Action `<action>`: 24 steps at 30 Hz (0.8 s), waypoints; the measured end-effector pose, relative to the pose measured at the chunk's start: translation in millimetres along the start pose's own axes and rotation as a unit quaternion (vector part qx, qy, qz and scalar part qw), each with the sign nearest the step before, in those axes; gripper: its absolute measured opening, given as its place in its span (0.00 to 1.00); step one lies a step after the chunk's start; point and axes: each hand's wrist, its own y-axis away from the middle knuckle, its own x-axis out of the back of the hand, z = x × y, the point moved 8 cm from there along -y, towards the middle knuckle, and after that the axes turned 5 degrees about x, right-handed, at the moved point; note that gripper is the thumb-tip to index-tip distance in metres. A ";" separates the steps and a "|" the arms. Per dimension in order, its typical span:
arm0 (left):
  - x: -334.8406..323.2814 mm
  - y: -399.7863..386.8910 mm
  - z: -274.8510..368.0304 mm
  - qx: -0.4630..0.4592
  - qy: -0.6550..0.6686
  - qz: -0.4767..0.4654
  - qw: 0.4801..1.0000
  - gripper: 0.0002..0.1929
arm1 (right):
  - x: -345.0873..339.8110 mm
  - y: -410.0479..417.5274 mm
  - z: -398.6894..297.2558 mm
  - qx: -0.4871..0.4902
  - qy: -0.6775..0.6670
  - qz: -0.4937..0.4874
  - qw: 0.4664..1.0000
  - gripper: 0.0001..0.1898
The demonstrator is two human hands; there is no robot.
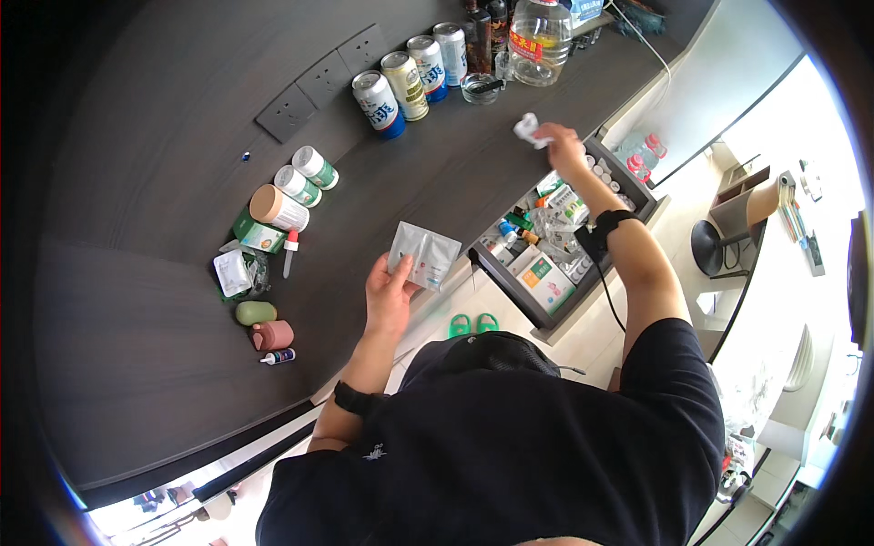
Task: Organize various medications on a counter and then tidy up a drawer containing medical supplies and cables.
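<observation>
My left hand (389, 293) holds a flat silver-white sachet (427, 256) by its lower left part, thumb on top, in front of the dark counter's edge. It bears small print. Farther right, my right hand (565, 147) pinches a crumpled white tissue or wipe (530, 130) over the dark wood-grain counter (437, 177). Below that forearm an open drawer (505, 286) is packed with small boxes, bottles and clear plastic packaging. A white box with orange and green print (546, 281) lies at its near end, and several white caps (604, 170) fill the far end.
Along the wall stand beer cans (379, 106), a glass ashtray (480, 89) and a large clear jug (541, 44). Farther left are white-capped bottles (297, 185), a dropper (290, 254), a green container (256, 312) and a pink container (273, 336). Green slippers (473, 324) lie on the floor.
</observation>
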 end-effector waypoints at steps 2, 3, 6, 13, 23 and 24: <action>3.9 2.8 -3.4 0.005 0.003 0.004 1.000 0.10 | -33.0 12.1 -49.4 0.017 0.005 -0.048 0.999 0.24; 3.9 3.0 -4.9 0.006 0.007 0.007 1.000 0.10 | -50.5 24.2 -88.7 0.049 -0.010 -0.107 0.993 0.23; -1.1 -0.1 -9.1 0.016 0.007 0.011 1.000 0.10 | -55.9 59.4 -159.0 0.019 -0.228 -0.206 0.951 0.22; -36.8 -11.4 -10.3 0.057 0.125 -0.073 0.988 0.12 | -14.6 91.0 -168.6 -0.322 -0.789 -0.145 0.502 0.17; -136.0 -0.4 1.2 -0.227 -0.279 -0.319 0.877 0.06 | 2.0 124.5 -147.1 -0.346 -0.622 -0.155 0.685 0.18; -137.6 1.7 -4.6 -0.226 -0.278 -0.318 0.878 0.06 | 0.5 125.9 -146.1 -0.347 -0.622 -0.156 0.684 0.18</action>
